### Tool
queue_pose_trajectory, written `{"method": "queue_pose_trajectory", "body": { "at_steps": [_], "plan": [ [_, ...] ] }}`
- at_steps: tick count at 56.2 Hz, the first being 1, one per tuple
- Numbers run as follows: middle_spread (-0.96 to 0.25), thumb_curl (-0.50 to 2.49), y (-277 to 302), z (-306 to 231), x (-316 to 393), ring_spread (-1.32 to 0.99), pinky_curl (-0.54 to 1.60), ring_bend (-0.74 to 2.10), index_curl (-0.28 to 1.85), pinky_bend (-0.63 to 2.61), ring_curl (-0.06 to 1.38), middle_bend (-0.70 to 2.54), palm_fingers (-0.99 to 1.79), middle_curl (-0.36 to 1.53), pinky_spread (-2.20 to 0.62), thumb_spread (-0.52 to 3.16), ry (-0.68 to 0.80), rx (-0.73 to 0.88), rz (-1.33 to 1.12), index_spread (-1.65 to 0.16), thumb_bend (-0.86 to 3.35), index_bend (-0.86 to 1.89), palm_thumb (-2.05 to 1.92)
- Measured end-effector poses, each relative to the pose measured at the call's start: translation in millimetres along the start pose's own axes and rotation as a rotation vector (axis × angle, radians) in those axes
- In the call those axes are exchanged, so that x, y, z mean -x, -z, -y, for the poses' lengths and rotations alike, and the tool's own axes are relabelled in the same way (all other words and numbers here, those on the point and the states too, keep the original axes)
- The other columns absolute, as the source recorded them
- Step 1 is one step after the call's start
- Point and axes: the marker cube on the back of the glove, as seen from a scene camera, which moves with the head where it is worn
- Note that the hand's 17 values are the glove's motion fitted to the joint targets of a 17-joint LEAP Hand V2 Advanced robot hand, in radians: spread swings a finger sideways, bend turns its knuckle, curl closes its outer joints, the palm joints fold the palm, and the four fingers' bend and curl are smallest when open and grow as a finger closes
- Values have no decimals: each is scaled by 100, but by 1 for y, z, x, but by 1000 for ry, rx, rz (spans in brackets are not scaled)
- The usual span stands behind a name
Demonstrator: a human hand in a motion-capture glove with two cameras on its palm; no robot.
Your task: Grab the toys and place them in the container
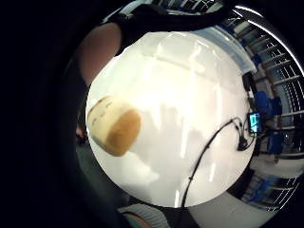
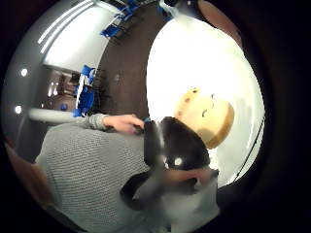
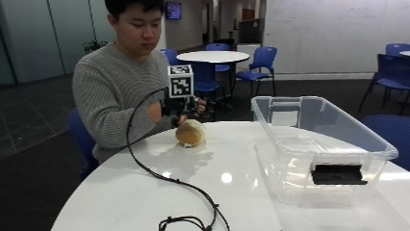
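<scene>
Round and white, the table (image 3: 192, 192) I sit at stands in an open room with blue chairs (image 3: 259, 62), a second round table (image 3: 212, 57) behind me and a whiteboard wall. No brand, label or readable writing shows on the toy or the container.

On my right side of the table sits a clear plastic container (image 3: 320, 144), a long open bin without a lid. Through its wall I see nothing inside; a black latch (image 3: 338, 174) shows on the end nearest the camera.

One toy shows, a rounded tan bread-like toy (image 3: 191, 133) with a paler cream face and small dark marks like closed eyes. It rests on the table just in front of me, well apart from the container.

My gloved right hand (image 3: 183, 109) hovers just above and behind the toy, near it but not gripping it. I cannot tell whether my fingers are spread or curled. In both palm views the toy lies on the white tabletop below my palm.
</scene>
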Motion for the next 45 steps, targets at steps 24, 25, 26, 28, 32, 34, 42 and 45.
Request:
{"method": "queue_pose_trajectory", "body": {
  "at_steps": [24, 25, 26, 28, 32, 34, 42, 45],
  "plan": [
    [-20, 30, -94, 7, 2, -21, 41, 44, 32, 91, 29, 16, 10, 25, 1, 133, -40, 136, -60, -40, 2, 16, 18],
    [-20, 30, -95, 7, 2, -22, 41, 45, 32, 92, 29, 16, 9, 25, 1, 133, -41, 135, -57, -40, 2, 16, 19],
    [-20, 31, -95, 7, 2, -22, 42, 46, 32, 93, 29, 17, 10, 25, 1, 133, -42, 135, -53, -40, 2, 16, 20],
    [-20, 31, -96, 7, 3, -22, 42, 47, 32, 95, 30, 18, 11, 25, 0, 132, -46, 134, -47, -41, 1, 16, 21],
    [-21, 33, -97, 7, 3, -23, 42, 50, 31, 97, 31, 19, 12, 26, 0, 132, -49, 127, -41, -41, 1, 15, 23],
    [-22, 34, -97, 8, 3, -24, 42, 52, 31, 97, 31, 20, 14, 27, 0, 131, -46, 122, -44, -41, 1, 15, 24],
    [-22, 37, -94, 11, -1, -31, 40, 66, 29, 95, 34, 29, 35, 31, -10, 134, -33, 64, -43, -41, 3, 16, 31],
    [-23, 38, -93, 12, 0, -35, 39, 71, 29, 95, 36, 34, 44, 34, -15, 136, -29, 40, -28, -41, 4, 15, 33]
  ]
}}
